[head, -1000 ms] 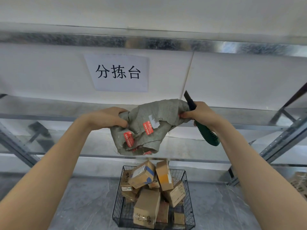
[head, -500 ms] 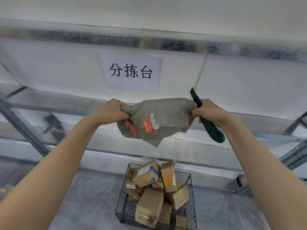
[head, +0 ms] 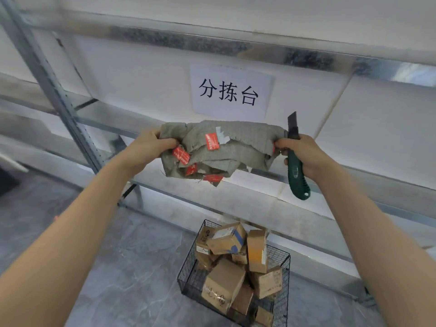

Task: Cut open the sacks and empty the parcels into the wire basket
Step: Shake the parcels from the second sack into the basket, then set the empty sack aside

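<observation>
Sack: the grey woven sack hung limp and crumpled in the air in front of the shelf rack, with red labels on its face. No bulge of a parcel showed in it.
Long axis: roughly level, left to right, stretched between the two grips.
Left grip: the left grip was curled tight round the sack's left end, bunching the cloth.
Right grip: the right grip pinched the sack's right end at the fingertips. Its other fingers wrapped the green handle of the utility knife, whose blade was out and pointing up, just beside the cloth.
Sack vs grips: the cloth lay between the two grips and sagged below them. Both held it, neither nearer.
Basket: the wire basket stood on the floor, well below the sack and a little toward the right-arm side. Cardboard parcels were heaped above its rim.
Sack mouth: could not be made out among the folds.
Judgement: this sack looked emptied, so setting it aside probably came next.
Risk: the bare blade was close to the cloth and to the pinching fingers.
</observation>
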